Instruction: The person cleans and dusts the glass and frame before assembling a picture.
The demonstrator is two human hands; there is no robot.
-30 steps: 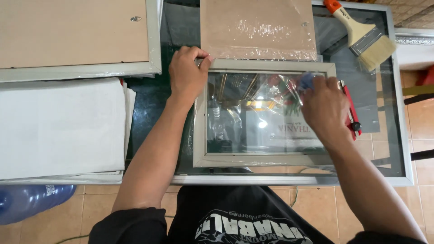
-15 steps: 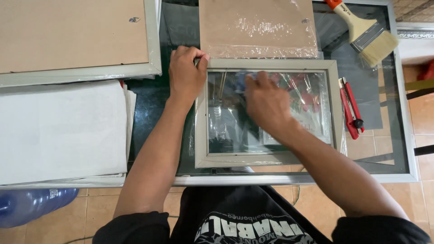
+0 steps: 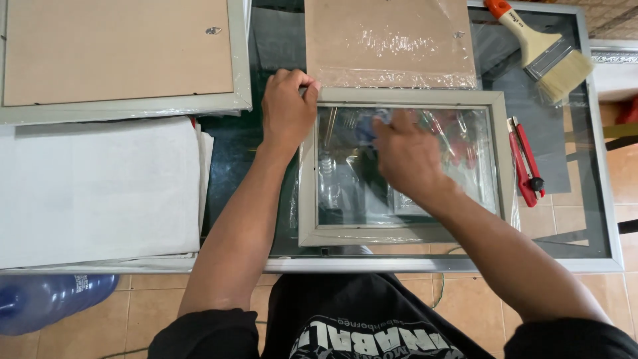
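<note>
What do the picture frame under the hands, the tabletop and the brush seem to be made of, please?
Picture frame: pale grey moulding, probably painted wood or plastic, with a reflective glass pane.
Tabletop: clear glass, floor tiles visible through it, with a metal rim.
Brush: pale wooden handle, metal band, light bristles.

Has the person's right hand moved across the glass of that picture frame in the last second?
Yes. The right hand has slid leftwards over the glass, from near the red cutter at the picture frame's right edge towards the left hand at its top left corner.
</note>
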